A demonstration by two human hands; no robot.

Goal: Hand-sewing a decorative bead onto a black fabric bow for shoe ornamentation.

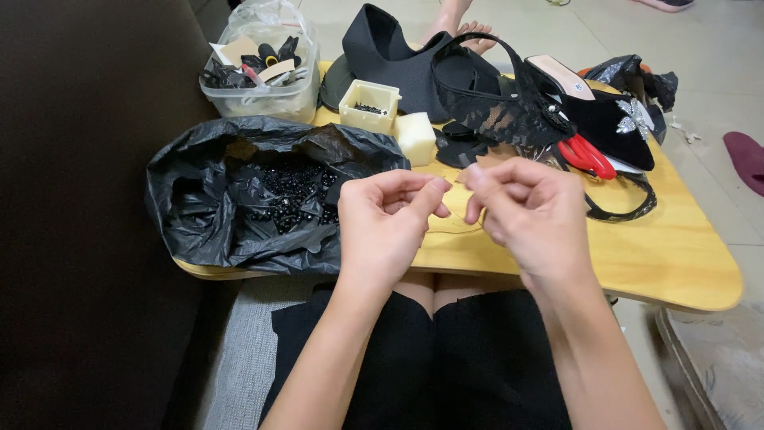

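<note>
Hovering side by side above the near edge of a small pale wooden table with rounded corners, the two bare hands face each other with fingers curled inward. The left hand has its thumb and forefinger pressed together at the tips, and the right hand pinches its own thumb and forefinger close by, the two pinches nearly touching; whatever they hold is too small and fine to make out, though a thin dark thread loops on the wood just below them. Left of the hands lies a crumpled black plastic bag opened wide, with a heap of small glossy black beads inside. Behind it stands a clear plastic tub of dark scraps, and beside that a small cream square box and a pale foam block. Farther back on the right rest black lace fabric, red-handled scissors and a black pointed shoe with a silver jewelled ornament.
</note>
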